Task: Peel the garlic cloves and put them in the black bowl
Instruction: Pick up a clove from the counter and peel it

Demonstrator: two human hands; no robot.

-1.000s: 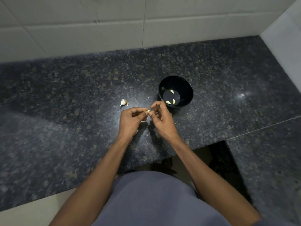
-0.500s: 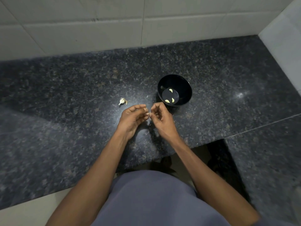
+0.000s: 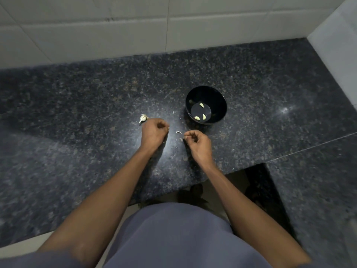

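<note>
Left hand (image 3: 153, 132) curled, fist-like, contents can't tell, left of black bowl (image 3: 220, 97). Right hand (image 3: 199, 145) near bowl's front, fingertips pinching a skin scrap (image 3: 181, 139). 3 peeled cloves (image 3: 197, 118) in bowl; unpeeled garlic piece (image 3: 143, 118) on worktop (image 3: 77, 113), well left of bowl.

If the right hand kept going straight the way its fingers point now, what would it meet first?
The right hand points up and left, its fingertips pinching a scrap of garlic skin. Straight ahead, it would probably meet the loose peel on the countertop first, not the black bowl, though depth is unclear.
</note>
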